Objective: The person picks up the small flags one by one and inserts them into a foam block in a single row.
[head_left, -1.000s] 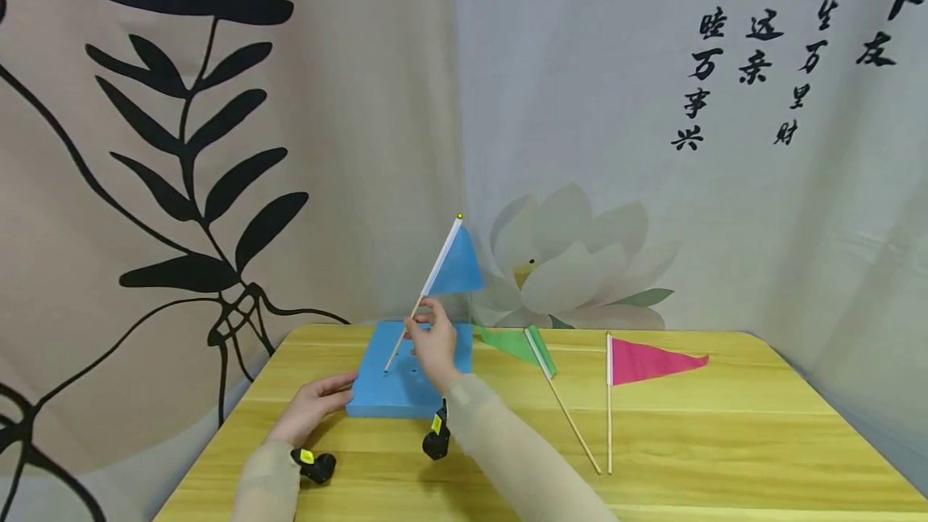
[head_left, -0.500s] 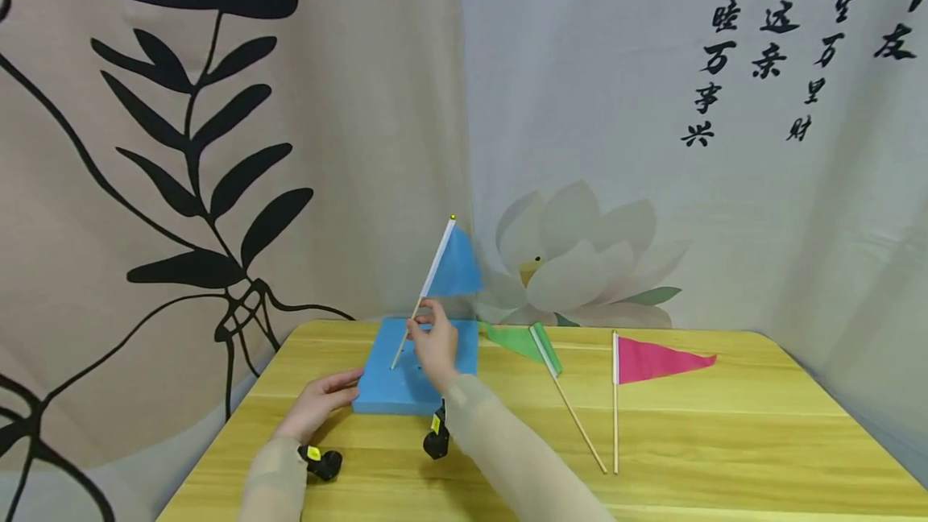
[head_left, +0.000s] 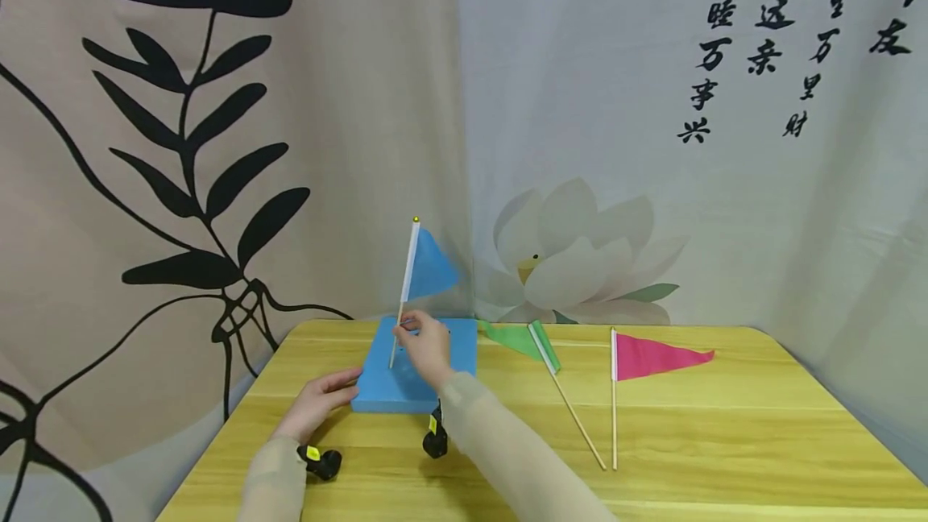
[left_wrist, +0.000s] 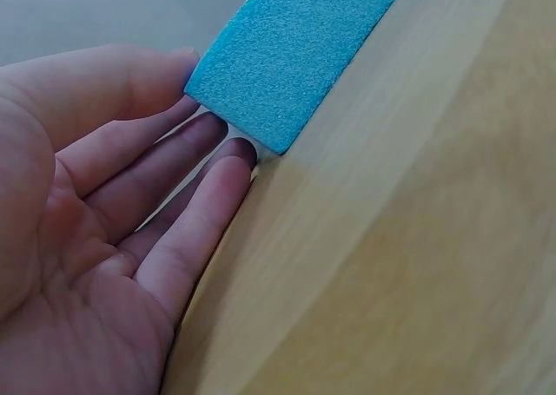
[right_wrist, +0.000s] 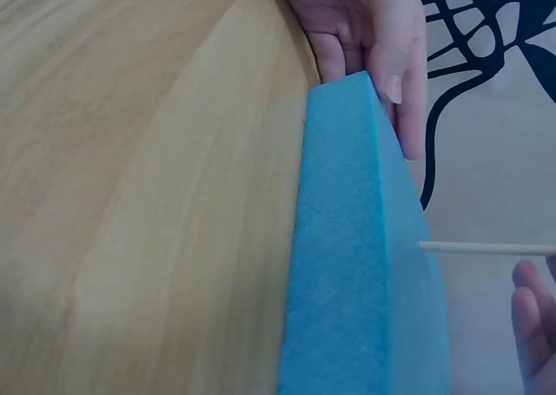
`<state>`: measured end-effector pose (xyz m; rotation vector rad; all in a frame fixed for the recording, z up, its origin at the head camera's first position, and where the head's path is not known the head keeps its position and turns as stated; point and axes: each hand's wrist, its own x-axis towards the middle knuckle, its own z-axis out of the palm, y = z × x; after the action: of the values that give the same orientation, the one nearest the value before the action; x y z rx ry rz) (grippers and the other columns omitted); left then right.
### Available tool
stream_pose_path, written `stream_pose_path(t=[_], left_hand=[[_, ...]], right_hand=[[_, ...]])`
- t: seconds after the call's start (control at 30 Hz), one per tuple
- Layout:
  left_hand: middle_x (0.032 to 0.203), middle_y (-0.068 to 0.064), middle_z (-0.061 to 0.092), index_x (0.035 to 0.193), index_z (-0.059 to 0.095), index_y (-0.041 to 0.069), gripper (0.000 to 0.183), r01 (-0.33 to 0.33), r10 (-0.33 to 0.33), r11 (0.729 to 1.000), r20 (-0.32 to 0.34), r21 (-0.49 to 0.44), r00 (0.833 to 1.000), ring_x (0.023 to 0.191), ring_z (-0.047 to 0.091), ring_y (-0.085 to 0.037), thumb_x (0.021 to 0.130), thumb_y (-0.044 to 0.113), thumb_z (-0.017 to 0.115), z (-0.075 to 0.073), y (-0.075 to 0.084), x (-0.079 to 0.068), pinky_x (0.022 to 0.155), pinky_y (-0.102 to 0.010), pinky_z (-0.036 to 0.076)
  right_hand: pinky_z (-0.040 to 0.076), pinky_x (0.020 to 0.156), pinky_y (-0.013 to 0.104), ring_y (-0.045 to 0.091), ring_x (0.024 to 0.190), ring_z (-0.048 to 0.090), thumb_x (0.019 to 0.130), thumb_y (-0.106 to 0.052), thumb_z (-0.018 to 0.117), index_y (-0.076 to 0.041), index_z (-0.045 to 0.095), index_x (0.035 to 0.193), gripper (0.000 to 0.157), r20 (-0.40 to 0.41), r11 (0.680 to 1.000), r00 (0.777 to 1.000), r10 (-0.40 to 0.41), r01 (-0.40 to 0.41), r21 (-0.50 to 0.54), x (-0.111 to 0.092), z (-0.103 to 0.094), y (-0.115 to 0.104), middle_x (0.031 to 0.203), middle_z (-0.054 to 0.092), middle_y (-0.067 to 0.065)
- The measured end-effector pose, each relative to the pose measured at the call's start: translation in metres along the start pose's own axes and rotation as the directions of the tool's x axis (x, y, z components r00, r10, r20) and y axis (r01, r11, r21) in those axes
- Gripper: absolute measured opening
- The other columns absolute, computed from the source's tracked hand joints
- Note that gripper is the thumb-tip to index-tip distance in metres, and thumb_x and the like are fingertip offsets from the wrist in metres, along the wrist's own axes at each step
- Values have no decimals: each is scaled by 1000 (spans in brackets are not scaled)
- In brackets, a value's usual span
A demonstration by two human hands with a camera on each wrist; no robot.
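A blue triangular flag (head_left: 429,266) on a thin wooden stick (right_wrist: 486,248) stands nearly upright over a thick blue foam block (head_left: 384,407). The stick's lower end meets the block's top face, left of its middle. My right hand (head_left: 428,351) pinches the stick just below the flag's white sleeve; only a few of its fingertips show in the right wrist view. At the block's left side, my left hand (head_left: 313,408) rests with fairly straight fingers against the near corner. In the left wrist view its thumb (left_wrist: 130,82) touches the block's edge.
Right of the block lie a green flag (head_left: 511,340), partly folded over, and a pink flag (head_left: 656,358), their sticks pointing toward me. All are on a wooden table (head_left: 725,441). A printed curtain (head_left: 377,143) hangs behind the table.
The blue flag's stick has swung from a rightward lean to nearly upright, its top moving left. My right hand has shifted slightly left and down with it. The left hand stays on the block.
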<state>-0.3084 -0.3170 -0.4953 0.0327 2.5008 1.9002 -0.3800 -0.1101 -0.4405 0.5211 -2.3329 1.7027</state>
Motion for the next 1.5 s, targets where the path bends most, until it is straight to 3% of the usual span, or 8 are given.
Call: stream_pose_path(t=[0.33,0.5,0.67,0.8,1.0,1.17,1.3,1.5], left_hand=[[140,-20,50,139,50,-2,52,-10,10,1000,12,10,1000,126,49,-33,94,20,65,-1,-1,0,102,-43,43],[140,-20,50,139,51,-2,53,-4,4,1000,7,13,1000,126,49,-33,94,22,65,-1,1,-1,104,-46,41],[141,-20,49,139,51,-2,53,0,0,1000,10,8,1000,128,47,-35,94,22,65,1,2,-3,104,-48,41],[141,-20,49,139,51,-2,53,-1,1,1000,12,6,1000,129,45,-35,94,21,66,2,2,-3,104,-47,41],[145,-21,44,142,48,0,54,-4,2,1000,48,23,999,130,44,-37,95,24,64,-3,4,-3,102,-47,44],[145,-20,44,142,48,2,56,20,-22,999,49,33,999,130,44,-37,94,26,65,-5,3,-2,102,-48,43],[145,-20,44,142,49,2,58,22,-24,999,54,42,998,129,45,-37,94,29,66,-3,3,-1,103,-49,42],[145,-21,43,143,47,1,59,17,-20,998,64,57,998,129,45,-36,95,29,64,-3,6,-2,103,-50,41]], right_hand=[[54,58,23,6,64,66,91,-15,70,-12,71,101,10,34,1000,999,-11,10,29,-5,1,5,89,70,-4],[53,57,23,6,63,65,91,-18,70,-7,71,102,16,37,1000,999,-23,23,-12,-5,1,4,89,70,-3],[53,61,23,8,74,67,89,-22,73,-11,72,103,18,63,999,998,-12,15,-50,-3,-4,7,90,72,-3],[57,60,31,19,84,70,88,-23,74,-13,71,110,24,131,999,991,20,-26,41,0,-17,10,96,73,-1],[58,60,41,25,81,70,88,-22,73,-12,70,115,28,180,990,983,31,-56,131,7,-61,8,98,73,4],[58,69,48,24,83,70,90,-22,71,-10,68,117,31,190,981,979,72,-104,164,4,-117,15,101,72,6],[57,77,49,26,93,68,92,-22,69,-8,66,121,32,226,982,966,122,-151,114,-5,-172,21,113,68,13],[57,78,47,32,95,67,93,-19,66,-1,66,120,32,282,974,933,223,-226,-20,-29,-239,39,110,67,16]])
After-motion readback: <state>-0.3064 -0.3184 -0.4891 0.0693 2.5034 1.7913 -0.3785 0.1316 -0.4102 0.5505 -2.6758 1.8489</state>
